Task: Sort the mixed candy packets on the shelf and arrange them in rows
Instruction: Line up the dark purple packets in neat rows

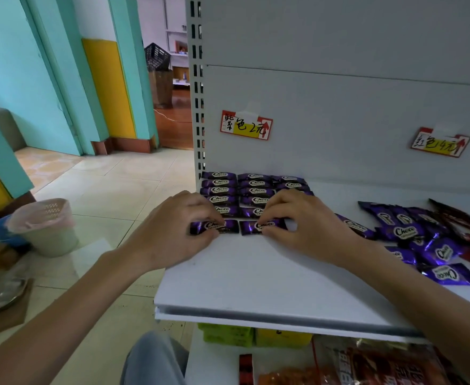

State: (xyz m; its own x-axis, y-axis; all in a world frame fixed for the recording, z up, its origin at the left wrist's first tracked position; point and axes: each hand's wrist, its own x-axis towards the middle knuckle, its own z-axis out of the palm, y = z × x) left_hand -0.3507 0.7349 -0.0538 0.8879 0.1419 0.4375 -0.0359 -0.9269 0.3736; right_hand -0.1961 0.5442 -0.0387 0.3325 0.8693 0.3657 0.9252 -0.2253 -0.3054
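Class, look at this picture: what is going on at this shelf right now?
A person is sorting candy on a white shelf. The left hand and right hand each press a purple packet flat at the front of the neat purple rows under a handwritten price tag. A loose pile of purple and red packets still waits to the right.

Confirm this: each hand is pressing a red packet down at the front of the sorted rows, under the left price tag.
Not quite. The head view shows the left hand and right hand each on a purple packet, not red. The rest holds: front of the rows, under the left price tag.
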